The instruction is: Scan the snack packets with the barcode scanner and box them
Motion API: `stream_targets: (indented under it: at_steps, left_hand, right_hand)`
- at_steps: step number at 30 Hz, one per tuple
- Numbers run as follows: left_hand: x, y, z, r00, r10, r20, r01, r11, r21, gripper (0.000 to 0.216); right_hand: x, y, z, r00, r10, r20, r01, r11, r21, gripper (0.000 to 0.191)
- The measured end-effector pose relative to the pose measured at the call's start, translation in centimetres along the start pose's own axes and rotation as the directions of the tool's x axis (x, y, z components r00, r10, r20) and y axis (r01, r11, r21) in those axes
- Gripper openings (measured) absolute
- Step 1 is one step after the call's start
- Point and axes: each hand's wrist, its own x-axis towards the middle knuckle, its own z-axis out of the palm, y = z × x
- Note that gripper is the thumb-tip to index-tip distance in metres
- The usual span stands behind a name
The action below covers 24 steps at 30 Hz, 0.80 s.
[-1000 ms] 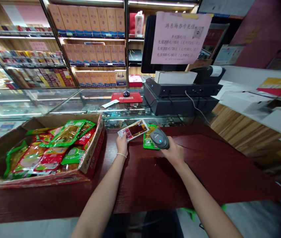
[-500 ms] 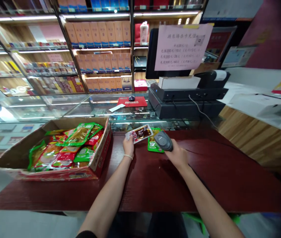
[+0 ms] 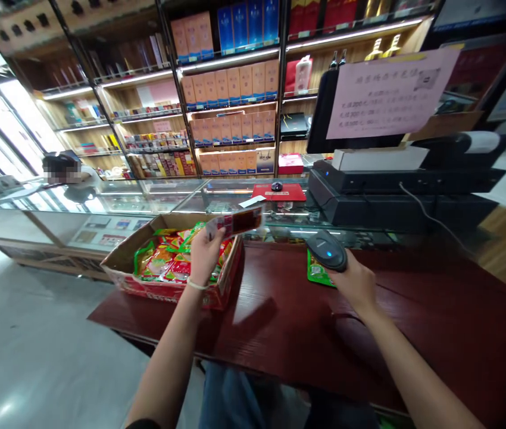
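Observation:
My left hand (image 3: 207, 253) pinches a flat snack packet (image 3: 243, 221), dark brown and red with a clear edge, held up by the right side of the cardboard box (image 3: 230, 289). Several green and red snack packets (image 3: 172, 256) fill that box. In my right hand (image 3: 355, 283) is a dark grey barcode scanner (image 3: 327, 250) with a small blue light showing on top. Its head hangs over a green snack packet (image 3: 318, 273) lying on the dark red tabletop (image 3: 275, 333), and covers part of it.
Behind the table stands a glass display counter (image 3: 146, 193) with a mouse (image 3: 277, 186) on a red pad. A monitor bearing a pink paper sign (image 3: 389, 98) and a black printer (image 3: 458, 149) are at the right. A person (image 3: 68, 173) is at the counter, far left.
My view has turned left. My left hand has lifted the snack packet off to the left, over the box's edge. A blue light now shows on the scanner, still above the green packet.

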Motion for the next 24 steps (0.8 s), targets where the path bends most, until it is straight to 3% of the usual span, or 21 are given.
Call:
stream_targets:
  at_steps: [1,3,6,8,12,15,18,24]
  left_hand:
    - [0.4,-0.8,-1.5,0.998,0.054,0.019,-0.056,0.992,0.116,0.024]
    - [0.9,-2.5,-3.7,0.972,0.119,0.2,-0.175,0.941,0.288,0.032]
    - [1.2,-5.0,-5.3,0.857,0.03,0.514,-0.276,0.87,0.409,0.044]
    - [1.2,-6.0,-5.7,0.823,-0.026,0.568,-0.276,0.855,0.439,0.05]
    - [0.8,-5.5,-5.2,0.851,0.017,0.525,-0.264,0.877,0.4,0.046]
    - [0.3,-3.2,-3.3,0.863,0.106,0.494,-0.316,0.876,0.364,0.039]
    - [-0.6,-0.8,0.0,0.833,0.191,0.519,-0.387,0.872,0.3,0.037]
    - [-3.7,0.8,10.3,0.72,0.26,0.643,-0.441,0.887,0.135,0.042]
  right_hand:
    - [0.1,-0.7,0.1,1.0,-0.01,0.005,0.01,1.0,-0.003,0.036]
    - [0.1,-1.9,0.4,1.0,-0.027,0.015,0.027,1.0,-0.012,0.034]
    - [0.0,-3.1,0.9,0.999,-0.046,0.023,0.046,0.999,-0.015,0.035]
    - [-0.1,-3.5,1.1,0.998,-0.061,0.017,0.061,0.998,-0.012,0.037]
    - [-0.2,-3.0,1.0,0.998,-0.057,0.027,0.058,0.998,-0.025,0.036]
    - [-0.2,-1.9,0.7,0.999,-0.032,0.029,0.033,0.999,-0.031,0.036]
    - [-0.1,-0.1,0.1,1.0,0.003,0.015,-0.002,0.998,-0.06,0.036]
    - [-0.4,5.1,-1.5,0.997,0.081,-0.009,-0.081,0.989,-0.123,0.031]
